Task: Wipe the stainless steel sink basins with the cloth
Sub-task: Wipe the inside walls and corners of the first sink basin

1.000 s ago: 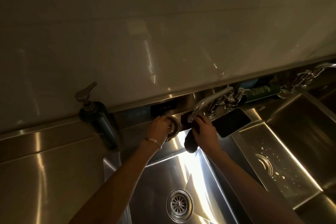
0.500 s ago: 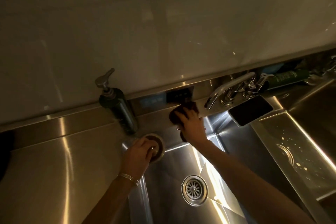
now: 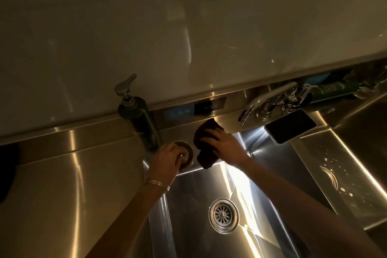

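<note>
Cloth, dark and bunched, lies under your right hand on the back ledge of the left sink basin, between the soap pump bottle and the faucet. Your right fingers lie fairly straight and a little spread across the cloth, pressing it flat to the steel. Its lower end droops over the ledge onto the basin's back wall.

Your left hand is at the basin's back left corner, just beside the cloth. Its fingers are curled around a round metal disc resting on the rim, near the foot of the pump bottle. A thin bracelet circles that wrist.

From the head camera you look down into the basin, where the drain sits in the floor, well below both hands, and bright reflections streak the steel. A dark phone lies face up on the ledge under the faucet, at the corner between the two basins. The right basin shows pale spots on its floor. A green bottle lies on its side behind the faucet handles. To your left stretches a steel counter.
</note>
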`<act>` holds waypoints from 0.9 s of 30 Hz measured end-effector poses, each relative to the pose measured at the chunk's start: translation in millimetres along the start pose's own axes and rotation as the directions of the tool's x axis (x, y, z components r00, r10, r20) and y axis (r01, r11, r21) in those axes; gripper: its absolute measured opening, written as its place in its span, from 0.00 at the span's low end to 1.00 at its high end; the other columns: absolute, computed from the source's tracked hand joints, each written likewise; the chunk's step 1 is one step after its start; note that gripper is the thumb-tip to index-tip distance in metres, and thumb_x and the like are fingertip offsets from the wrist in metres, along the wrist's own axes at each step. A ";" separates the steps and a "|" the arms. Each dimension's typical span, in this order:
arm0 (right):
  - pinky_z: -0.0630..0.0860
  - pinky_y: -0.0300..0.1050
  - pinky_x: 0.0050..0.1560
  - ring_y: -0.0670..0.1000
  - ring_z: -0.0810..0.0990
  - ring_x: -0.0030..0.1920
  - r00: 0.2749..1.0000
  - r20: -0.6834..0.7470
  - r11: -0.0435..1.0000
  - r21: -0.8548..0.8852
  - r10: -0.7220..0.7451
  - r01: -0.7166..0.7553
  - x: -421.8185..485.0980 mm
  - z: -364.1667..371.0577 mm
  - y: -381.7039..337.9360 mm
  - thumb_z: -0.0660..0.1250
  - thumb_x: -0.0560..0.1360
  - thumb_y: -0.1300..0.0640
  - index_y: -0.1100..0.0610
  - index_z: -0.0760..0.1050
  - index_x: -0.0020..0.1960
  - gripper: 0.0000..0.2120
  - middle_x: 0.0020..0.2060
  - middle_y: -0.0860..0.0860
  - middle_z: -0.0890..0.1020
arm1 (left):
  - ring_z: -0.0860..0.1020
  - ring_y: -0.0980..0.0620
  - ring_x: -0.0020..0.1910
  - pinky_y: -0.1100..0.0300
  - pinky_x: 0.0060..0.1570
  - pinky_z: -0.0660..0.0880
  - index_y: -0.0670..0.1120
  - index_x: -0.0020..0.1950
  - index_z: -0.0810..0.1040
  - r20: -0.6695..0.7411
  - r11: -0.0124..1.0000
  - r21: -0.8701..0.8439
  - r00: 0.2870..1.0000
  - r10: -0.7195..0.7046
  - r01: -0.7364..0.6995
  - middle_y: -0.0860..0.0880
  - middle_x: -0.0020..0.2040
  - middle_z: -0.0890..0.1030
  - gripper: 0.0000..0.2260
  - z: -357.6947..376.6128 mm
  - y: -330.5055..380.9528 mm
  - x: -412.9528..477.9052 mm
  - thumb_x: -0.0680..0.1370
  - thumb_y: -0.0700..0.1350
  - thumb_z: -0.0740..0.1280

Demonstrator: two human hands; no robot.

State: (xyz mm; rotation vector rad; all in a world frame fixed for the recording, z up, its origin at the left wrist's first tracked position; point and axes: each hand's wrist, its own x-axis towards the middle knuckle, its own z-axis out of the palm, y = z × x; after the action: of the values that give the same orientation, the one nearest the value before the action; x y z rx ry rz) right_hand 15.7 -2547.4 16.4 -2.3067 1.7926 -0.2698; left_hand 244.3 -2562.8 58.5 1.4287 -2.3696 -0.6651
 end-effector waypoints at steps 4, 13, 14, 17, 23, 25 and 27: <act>0.70 0.54 0.62 0.60 0.68 0.67 0.872 -0.141 0.883 0.114 0.469 -0.456 -6.8 -5.6 17.4 0.65 0.74 0.62 0.55 0.73 0.67 0.21 0.67 0.57 0.71 | 0.76 0.42 0.53 0.54 0.56 0.71 0.41 0.51 0.82 -0.053 1.000 0.007 0.998 0.021 -0.021 0.42 0.52 0.80 0.08 -4.2 0.0 9.0 0.73 0.36 0.68; 0.75 0.54 0.56 0.61 0.71 0.66 0.981 -0.012 0.980 0.053 0.191 -0.190 -70.3 6.6 -21.5 0.70 0.72 0.61 0.53 0.75 0.65 0.22 0.67 0.56 0.72 | 0.73 0.45 0.59 0.58 0.60 0.68 0.42 0.56 0.80 -0.084 1.000 0.017 0.996 0.003 -0.002 0.43 0.58 0.78 0.09 17.1 10.3 56.8 0.77 0.40 0.65; 0.75 0.55 0.56 0.61 0.73 0.65 0.976 -0.021 0.975 0.069 0.215 -0.213 -78.8 7.6 -25.8 0.70 0.71 0.62 0.53 0.75 0.65 0.22 0.67 0.57 0.73 | 0.73 0.45 0.59 0.57 0.60 0.69 0.43 0.55 0.80 -0.078 1.000 0.024 0.997 0.001 0.000 0.43 0.58 0.78 0.09 18.8 11.3 62.6 0.77 0.40 0.65; 0.79 0.55 0.47 0.62 0.79 0.58 0.975 -0.054 0.974 0.072 0.217 -0.213 -99.6 7.2 -33.7 0.75 0.65 0.66 0.55 0.79 0.60 0.24 0.62 0.58 0.77 | 0.73 0.43 0.58 0.55 0.59 0.69 0.43 0.53 0.81 -0.054 0.999 0.038 0.999 -0.005 0.007 0.42 0.57 0.78 0.08 22.3 14.2 76.4 0.76 0.40 0.65; 0.80 0.50 0.46 0.59 0.83 0.50 0.957 -0.098 0.958 0.122 0.271 -0.259 -127.4 5.0 -39.5 0.80 0.58 0.67 0.58 0.81 0.55 0.25 0.56 0.57 0.81 | 0.73 0.44 0.60 0.56 0.61 0.68 0.43 0.56 0.80 -0.013 0.995 0.101 1.000 -0.012 0.013 0.43 0.60 0.77 0.09 30.7 19.1 87.6 0.76 0.40 0.65; 0.80 0.50 0.46 0.59 0.83 0.49 0.957 -0.088 0.956 0.130 0.275 -0.263 -133.9 6.4 -42.3 0.80 0.58 0.67 0.58 0.81 0.55 0.26 0.56 0.58 0.81 | 0.73 0.45 0.60 0.57 0.61 0.68 0.45 0.56 0.80 0.001 0.993 0.115 1.000 -0.015 0.015 0.44 0.61 0.77 0.10 33.2 20.5 88.5 0.77 0.40 0.65; 0.80 0.50 0.48 0.59 0.83 0.51 0.960 -0.058 0.955 0.134 0.275 -0.266 -139.8 8.1 -45.4 0.79 0.60 0.67 0.58 0.81 0.56 0.25 0.57 0.57 0.81 | 0.73 0.45 0.59 0.57 0.59 0.69 0.45 0.56 0.80 0.015 0.993 0.116 1.000 -0.026 0.024 0.45 0.60 0.78 0.09 35.3 22.8 89.0 0.77 0.41 0.64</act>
State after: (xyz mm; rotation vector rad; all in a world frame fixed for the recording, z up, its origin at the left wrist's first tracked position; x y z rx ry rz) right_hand 26.0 -2400.6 18.7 -1.9620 2.0374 -0.4155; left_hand 169.3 -2624.2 41.7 1.5084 -2.4427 -0.5549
